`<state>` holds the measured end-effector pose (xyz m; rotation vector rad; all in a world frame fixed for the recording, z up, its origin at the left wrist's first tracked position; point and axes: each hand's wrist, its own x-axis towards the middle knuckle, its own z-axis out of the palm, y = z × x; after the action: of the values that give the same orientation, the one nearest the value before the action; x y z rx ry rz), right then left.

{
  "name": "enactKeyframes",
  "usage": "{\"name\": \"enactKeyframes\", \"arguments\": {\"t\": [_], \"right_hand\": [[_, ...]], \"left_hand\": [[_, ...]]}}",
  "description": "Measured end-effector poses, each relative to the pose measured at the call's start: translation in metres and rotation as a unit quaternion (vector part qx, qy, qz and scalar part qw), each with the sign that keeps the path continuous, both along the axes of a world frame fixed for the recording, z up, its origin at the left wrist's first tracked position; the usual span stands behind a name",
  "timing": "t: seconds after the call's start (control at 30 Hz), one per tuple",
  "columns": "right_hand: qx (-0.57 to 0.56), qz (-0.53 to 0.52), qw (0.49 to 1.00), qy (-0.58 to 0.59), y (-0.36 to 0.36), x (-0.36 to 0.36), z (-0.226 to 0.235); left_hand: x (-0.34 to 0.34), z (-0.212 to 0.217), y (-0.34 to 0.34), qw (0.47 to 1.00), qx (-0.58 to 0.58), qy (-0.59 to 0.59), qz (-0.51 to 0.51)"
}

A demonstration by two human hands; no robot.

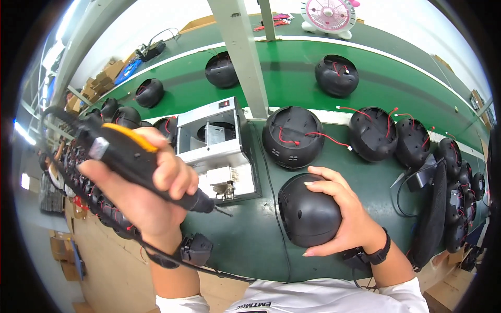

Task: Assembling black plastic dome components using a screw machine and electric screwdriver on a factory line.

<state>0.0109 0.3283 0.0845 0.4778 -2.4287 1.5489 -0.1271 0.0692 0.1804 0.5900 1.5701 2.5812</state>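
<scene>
My left hand (156, 193) is wrapped round a black electric screwdriver (133, 161) with a yellow trigger strip. Its thin bit points right and down, over the table and beside a metal screw feeder box (211, 146). My right hand (349, 214) grips a round black plastic housing (308, 211) from its right side, fingers on top and thumb below. That housing rests on the dark green worktable (235, 245), closed side toward me. Just behind it stands another black housing (293, 138), its top open, with red wires in it.
More black housings (373, 134) with red wires stand at the right and left. Others ride on the green conveyor (292, 68) behind. A metal post (240, 57) rises at the middle. A pink and white fan (329, 14) stands at the back. A cable crosses the table.
</scene>
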Motion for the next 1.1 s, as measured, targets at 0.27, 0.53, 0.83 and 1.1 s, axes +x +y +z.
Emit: {"name": "enactKeyframes", "arguments": {"t": [0.27,0.53,0.83,1.1], "right_hand": [[-0.006,0.053,0.999,0.004,-0.003,-0.001,0.003],[0.002,0.064,0.998,0.016,-0.001,-0.003,0.002],[-0.003,0.054,0.999,0.004,0.002,-0.005,0.002],[-0.022,0.059,0.998,0.009,0.004,-0.002,0.0]], "left_hand": [[0.002,0.015,0.039,0.974,0.125,-0.028,-0.189],[0.0,0.01,0.064,0.965,0.121,-0.082,-0.218],[-0.003,0.011,0.07,0.967,0.103,-0.078,-0.219],[-0.022,0.026,0.008,0.968,0.155,0.193,-0.028]]}}
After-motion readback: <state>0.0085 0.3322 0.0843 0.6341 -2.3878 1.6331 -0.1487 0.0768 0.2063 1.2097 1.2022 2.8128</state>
